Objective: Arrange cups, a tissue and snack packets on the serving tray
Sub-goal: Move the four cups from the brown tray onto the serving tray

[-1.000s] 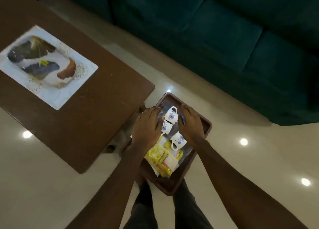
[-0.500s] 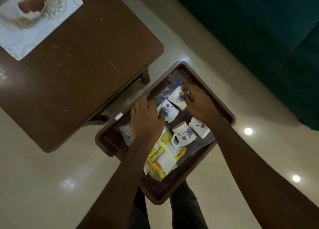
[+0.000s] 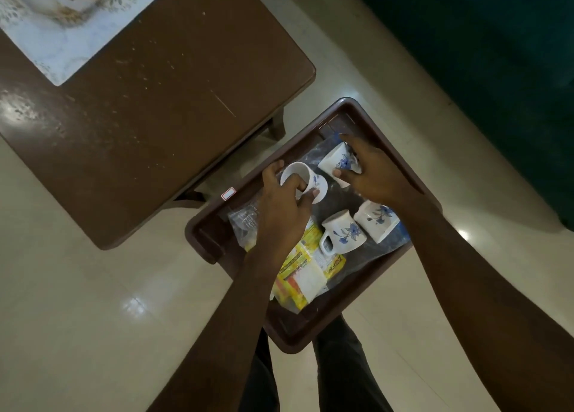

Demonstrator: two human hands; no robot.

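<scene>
- My left grip (image 3: pixel 282 212) and right grip (image 3: pixel 375 178) are bare hands.
- Both forearms (image 3: pixel 236 303) are bare as far as they show.
- Dark trousers (image 3: pixel 338 368) cover my two legs.

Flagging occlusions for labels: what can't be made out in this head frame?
Head view:
- Snack packets: partly under the left forearm, print blurred.
- Left-held cup, right-held cup: handles hidden by left hand, right hand.
- Placemat: cut off by the top edge.
</scene>
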